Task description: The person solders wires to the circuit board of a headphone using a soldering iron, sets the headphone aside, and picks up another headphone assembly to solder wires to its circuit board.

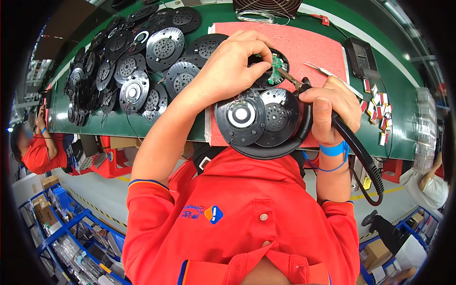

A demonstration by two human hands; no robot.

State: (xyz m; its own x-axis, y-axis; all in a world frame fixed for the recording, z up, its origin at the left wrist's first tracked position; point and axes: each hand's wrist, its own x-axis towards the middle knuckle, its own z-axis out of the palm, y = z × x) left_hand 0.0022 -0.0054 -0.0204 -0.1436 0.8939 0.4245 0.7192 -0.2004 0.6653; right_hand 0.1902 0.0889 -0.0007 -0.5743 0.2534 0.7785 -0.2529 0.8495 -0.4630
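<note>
In my right hand [335, 109] is a soldering iron [354, 141], its tip reaching a green circuit board [276, 69] in a round black earcup housing [284, 57]. My left hand [240, 59] is pinched at the board's left side; whatever is between its fingertips is hidden or too small to name. Just below lie two round speaker plates, one with a white ring [241, 115] and one with a perforated centre [276, 117]. A black curved headband [270, 153] runs under them toward my body. A blue wrist strap [334, 149] circles my right wrist.
Many round speaker plates [165, 49] are heaped on the green table [403, 137] at left. Tweezers [319, 69] lie on the pink foam mat [313, 45]. To the right are small red-and-white parts [379, 111] and a black box [361, 57]. A fan grille [267, 7] stands behind.
</note>
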